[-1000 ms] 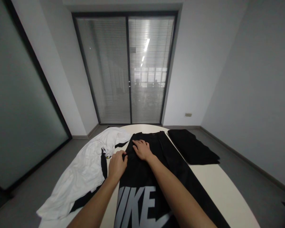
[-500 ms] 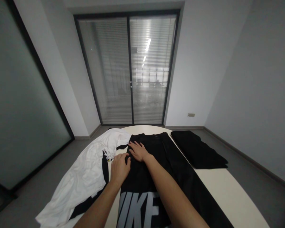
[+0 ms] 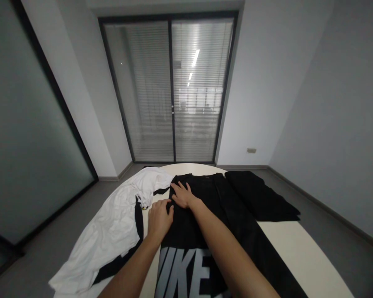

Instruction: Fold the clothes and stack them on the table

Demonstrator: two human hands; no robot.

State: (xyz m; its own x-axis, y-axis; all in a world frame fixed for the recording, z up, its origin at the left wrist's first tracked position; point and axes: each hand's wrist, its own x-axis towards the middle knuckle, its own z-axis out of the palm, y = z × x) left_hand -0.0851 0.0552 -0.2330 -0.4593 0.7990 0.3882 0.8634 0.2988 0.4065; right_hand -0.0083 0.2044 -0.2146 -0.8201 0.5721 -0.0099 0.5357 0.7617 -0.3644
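Nearest the camera, the black T-shirt (image 3: 202, 223) lies flat along the white table (image 3: 301, 252), its large grey block lettering at the near end and its collar end toward the far edge. It occupies the middle of the table, running from the bottom of the frame to just short of the far rim.

The left hand (image 3: 160, 218) rests on the shirt's left edge, palm down, fingers loosely curled with the tips pressing on the fabric; no pinch or grasp can be confirmed. Its position at the border suggests it is pinning the edge so the cloth does not slide.

Just beyond, the right hand (image 3: 182, 195) lies flat on the shirt near the shoulder area, fingers extended and spread, holding nothing. The open palm is consistent with pressing the fabric down and keeping it smooth against the table.

The shirt appears matte, dark and mostly unwrinkled; a lengthwise fold line runs along its right side.

To the left, touching the shirt's edge, a white garment (image 3: 112, 231) with black trim lies crumpled and hangs over the table rim. Farther right, a second black garment (image 3: 261, 196) lies at the table's edge, touching or just beside the shirt. Beyond stand glass doors with blinds (image 3: 170, 91).
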